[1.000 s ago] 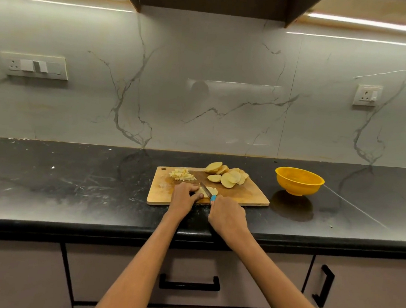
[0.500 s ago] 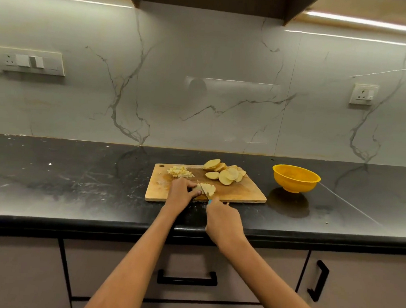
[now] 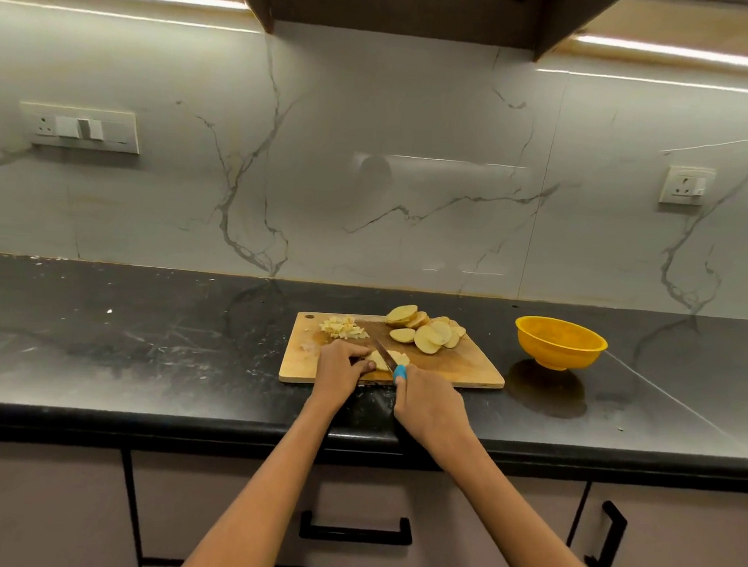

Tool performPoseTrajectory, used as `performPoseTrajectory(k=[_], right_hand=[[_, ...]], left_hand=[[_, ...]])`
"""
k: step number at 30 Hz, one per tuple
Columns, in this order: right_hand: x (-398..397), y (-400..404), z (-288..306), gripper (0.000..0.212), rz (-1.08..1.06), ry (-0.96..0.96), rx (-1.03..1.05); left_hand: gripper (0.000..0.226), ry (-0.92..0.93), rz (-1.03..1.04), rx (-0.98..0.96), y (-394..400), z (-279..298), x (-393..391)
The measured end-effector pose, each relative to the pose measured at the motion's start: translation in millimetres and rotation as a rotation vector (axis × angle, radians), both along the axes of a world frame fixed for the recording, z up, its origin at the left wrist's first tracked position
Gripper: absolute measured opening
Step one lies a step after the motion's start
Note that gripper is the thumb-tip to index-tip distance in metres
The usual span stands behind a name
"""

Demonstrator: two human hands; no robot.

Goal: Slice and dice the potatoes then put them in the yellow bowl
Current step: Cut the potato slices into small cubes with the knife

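Right grip: right hand point(image 3: 428, 404) curled round the knife point(image 3: 391, 361) at its blue handle, low centre of frame; blade angles up-left over the board
Left grip: left hand point(image 3: 340, 366) curled down on the potato slice being cut point(image 3: 380, 360), fingertips bent, just left of the blade
Blade contact: blade lies across that slice; whether the edge has reached the wood, cannot tell
Board: wooden cutting board point(image 3: 468, 369) flat on the desk point(image 3: 137, 355), centre of frame, both hands at its near edge
Diced pile: small heap of diced potato point(image 3: 341, 327) at the board's upper left corner, apart from the hands
Slices: overlapping potato slices point(image 3: 426, 331) at the board's upper right, some leaning on one another
Bowl: yellow bowl point(image 3: 559, 342) upright on the desk, right of the board, not touching it; no potato seen in it
Surroundings: marble backsplash point(image 3: 371, 172) behind; switch plate point(image 3: 82, 128) upper left, socket point(image 3: 685, 184) upper right; drawer handle point(image 3: 355, 531) below the desk edge
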State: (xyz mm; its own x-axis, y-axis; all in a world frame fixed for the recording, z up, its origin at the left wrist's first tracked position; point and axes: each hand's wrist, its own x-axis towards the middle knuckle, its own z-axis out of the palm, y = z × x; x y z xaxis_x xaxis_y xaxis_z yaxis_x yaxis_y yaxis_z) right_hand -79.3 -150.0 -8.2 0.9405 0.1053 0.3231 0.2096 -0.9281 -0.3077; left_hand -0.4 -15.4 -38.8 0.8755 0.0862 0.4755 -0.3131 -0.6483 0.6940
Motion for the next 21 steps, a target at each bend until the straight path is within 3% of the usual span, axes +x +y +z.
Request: performPoseTrajectory(k=[21], right_hand=[[0.8,16.2,12.8,0.025,0.016,0.043,-0.198]], left_hand=[[0.027,0.001,-0.037,0.034,2.5,0.5,2.6]])
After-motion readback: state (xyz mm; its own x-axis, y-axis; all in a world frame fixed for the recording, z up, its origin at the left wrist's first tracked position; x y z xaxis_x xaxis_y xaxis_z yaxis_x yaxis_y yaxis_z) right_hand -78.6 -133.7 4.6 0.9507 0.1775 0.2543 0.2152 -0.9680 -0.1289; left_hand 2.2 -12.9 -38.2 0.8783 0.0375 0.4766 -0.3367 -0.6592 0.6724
